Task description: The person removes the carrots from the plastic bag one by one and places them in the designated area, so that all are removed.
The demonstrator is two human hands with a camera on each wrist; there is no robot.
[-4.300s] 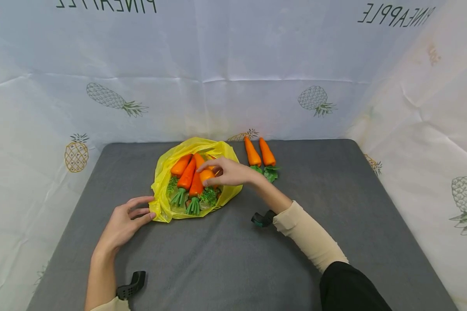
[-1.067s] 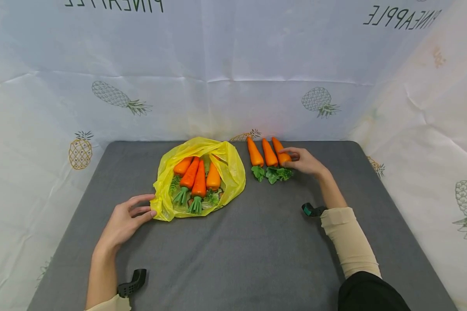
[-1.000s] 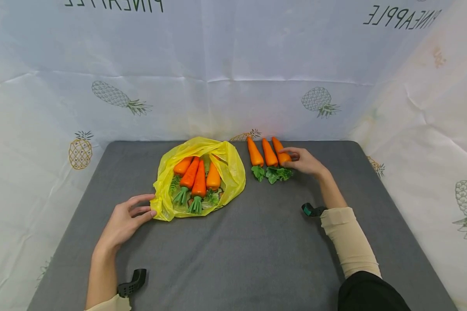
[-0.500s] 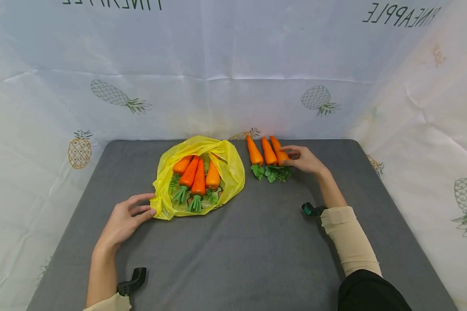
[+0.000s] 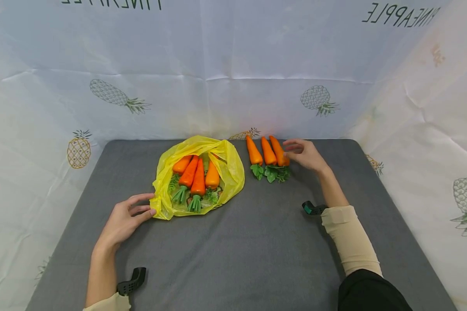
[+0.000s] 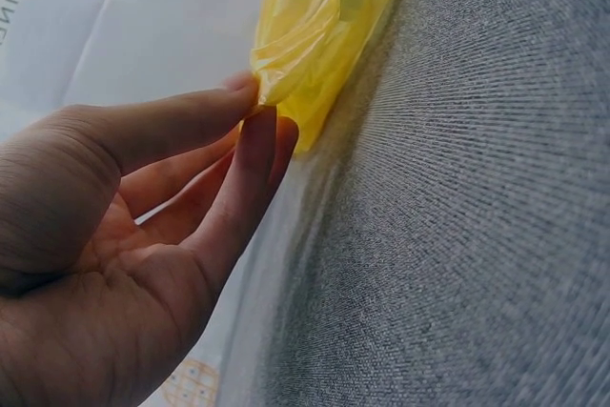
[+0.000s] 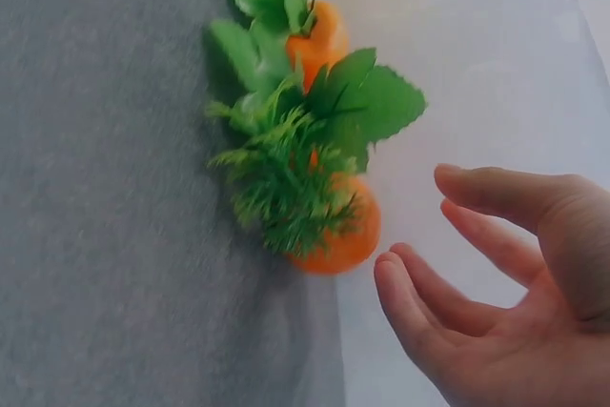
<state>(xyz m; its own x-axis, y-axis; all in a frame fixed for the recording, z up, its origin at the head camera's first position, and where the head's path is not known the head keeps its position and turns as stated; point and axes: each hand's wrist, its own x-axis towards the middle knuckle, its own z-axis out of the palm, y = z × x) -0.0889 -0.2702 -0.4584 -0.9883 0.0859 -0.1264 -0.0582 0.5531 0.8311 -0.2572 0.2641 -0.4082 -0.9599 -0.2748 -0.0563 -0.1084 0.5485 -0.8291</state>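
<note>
Grey woven tablecloth (image 5: 233, 259), crinkled yellow plastic bag (image 5: 235, 168) pinched by left hand (image 5: 120, 222), three smooth tapered carrots (image 5: 269, 152) just beside right hand (image 5: 308, 156), fingers parted, empty

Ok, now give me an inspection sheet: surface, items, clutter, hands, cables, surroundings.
Surface: grey tabletop, faintly creased.
Items: open yellow bag with four carrots showing inside; three leafy-topped carrots in a row to its right.
Clutter: nothing seen.
Left hand: left hand pinches the bag's edge.
Right hand: right hand holds nothing, beside the rightmost carrot.
Cables: nothing seen.
Surroundings: pale pineapple-print sheets.
</note>
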